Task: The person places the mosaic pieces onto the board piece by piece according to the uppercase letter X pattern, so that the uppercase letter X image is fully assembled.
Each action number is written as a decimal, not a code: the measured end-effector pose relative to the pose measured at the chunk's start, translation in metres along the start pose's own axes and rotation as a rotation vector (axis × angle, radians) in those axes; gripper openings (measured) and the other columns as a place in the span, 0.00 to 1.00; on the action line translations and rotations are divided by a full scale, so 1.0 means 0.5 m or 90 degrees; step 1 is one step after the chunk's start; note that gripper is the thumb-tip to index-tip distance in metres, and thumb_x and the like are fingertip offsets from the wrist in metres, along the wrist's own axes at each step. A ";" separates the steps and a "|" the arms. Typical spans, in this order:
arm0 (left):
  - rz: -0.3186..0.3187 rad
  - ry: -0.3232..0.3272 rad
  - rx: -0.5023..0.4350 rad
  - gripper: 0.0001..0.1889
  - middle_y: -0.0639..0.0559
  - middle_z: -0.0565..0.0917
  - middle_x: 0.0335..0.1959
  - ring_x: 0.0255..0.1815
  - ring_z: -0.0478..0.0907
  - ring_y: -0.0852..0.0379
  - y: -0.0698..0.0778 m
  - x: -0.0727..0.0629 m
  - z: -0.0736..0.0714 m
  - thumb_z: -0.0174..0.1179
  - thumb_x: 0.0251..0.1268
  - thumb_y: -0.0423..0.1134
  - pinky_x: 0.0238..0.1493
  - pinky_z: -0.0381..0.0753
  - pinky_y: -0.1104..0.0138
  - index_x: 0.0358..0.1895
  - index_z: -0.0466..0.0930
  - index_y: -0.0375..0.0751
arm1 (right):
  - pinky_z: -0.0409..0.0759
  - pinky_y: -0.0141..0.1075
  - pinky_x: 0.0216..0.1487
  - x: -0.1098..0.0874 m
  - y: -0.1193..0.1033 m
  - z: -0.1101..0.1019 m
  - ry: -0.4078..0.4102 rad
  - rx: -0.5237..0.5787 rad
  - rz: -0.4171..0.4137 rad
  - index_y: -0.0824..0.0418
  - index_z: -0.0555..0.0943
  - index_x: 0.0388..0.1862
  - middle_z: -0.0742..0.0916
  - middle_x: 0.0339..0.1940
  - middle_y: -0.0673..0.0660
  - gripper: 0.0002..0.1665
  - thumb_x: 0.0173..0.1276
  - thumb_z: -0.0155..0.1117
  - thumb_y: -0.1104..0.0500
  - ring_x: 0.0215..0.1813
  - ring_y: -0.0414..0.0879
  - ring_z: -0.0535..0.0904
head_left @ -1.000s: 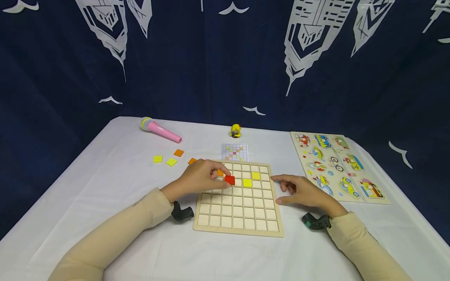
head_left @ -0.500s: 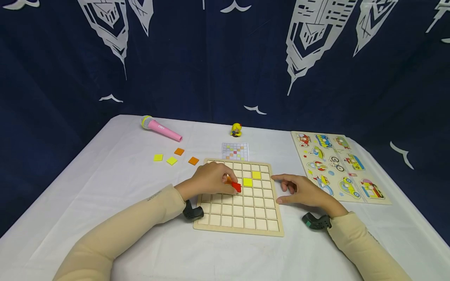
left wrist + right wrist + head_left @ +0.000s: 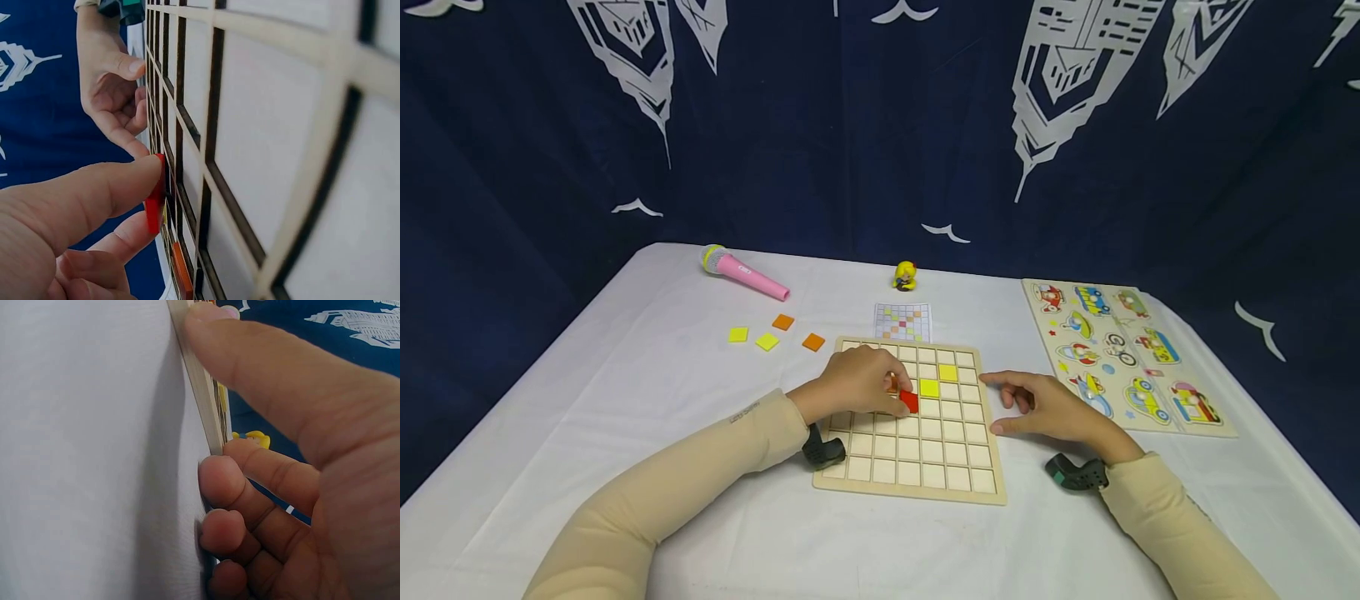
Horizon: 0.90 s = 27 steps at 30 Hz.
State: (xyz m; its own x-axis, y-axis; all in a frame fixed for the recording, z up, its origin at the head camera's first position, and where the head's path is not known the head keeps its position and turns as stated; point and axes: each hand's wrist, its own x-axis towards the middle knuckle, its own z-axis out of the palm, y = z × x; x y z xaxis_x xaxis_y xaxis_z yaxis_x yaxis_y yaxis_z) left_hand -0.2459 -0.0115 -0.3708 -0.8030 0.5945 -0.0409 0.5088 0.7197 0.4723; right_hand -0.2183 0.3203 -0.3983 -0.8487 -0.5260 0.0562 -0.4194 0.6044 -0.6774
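Between thumb and index finger, my left hand (image 3: 859,379) pinches a red square tile (image 3: 909,402) at the middle of the wooden grid board (image 3: 910,496). In the left wrist view the red tile (image 3: 154,203) stands tilted on edge close over the cells. An orange tile (image 3: 182,270) lies in a cell beside it, mostly hidden by my fingers in the head view. Two yellow tiles, one nearer (image 3: 929,388) and one farther (image 3: 947,372), sit in cells to the right. At the board's right edge, my right hand (image 3: 1045,406) rests with index fingertip and thumb against the rim.
Two yellow tiles (image 3: 738,334) and two orange tiles (image 3: 783,322) lie loose left of the board. Behind it are a printed pattern card (image 3: 902,323) and a small yellow-haired figurine (image 3: 905,276). A pink microphone (image 3: 748,275) lies back left, a picture puzzle board (image 3: 1120,358) right.
My left hand has carried the red tile right and toward me, from the board's upper left to its middle. The right hand has stayed at the edge.
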 end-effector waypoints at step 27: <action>0.008 -0.005 -0.038 0.12 0.60 0.74 0.20 0.27 0.71 0.62 -0.019 -0.018 -0.014 0.75 0.67 0.51 0.32 0.68 0.64 0.49 0.92 0.55 | 0.69 0.34 0.35 0.000 0.000 0.001 0.003 0.002 0.002 0.73 0.79 0.71 0.78 0.37 0.51 0.41 0.62 0.85 0.60 0.33 0.41 0.70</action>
State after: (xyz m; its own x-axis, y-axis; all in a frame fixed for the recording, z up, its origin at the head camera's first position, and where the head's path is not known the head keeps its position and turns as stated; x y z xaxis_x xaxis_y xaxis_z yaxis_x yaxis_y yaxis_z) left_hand -0.2456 -0.0265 -0.3689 -0.7942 0.6063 -0.0412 0.4991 0.6895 0.5249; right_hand -0.2183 0.3200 -0.3986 -0.8515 -0.5212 0.0573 -0.4156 0.6044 -0.6797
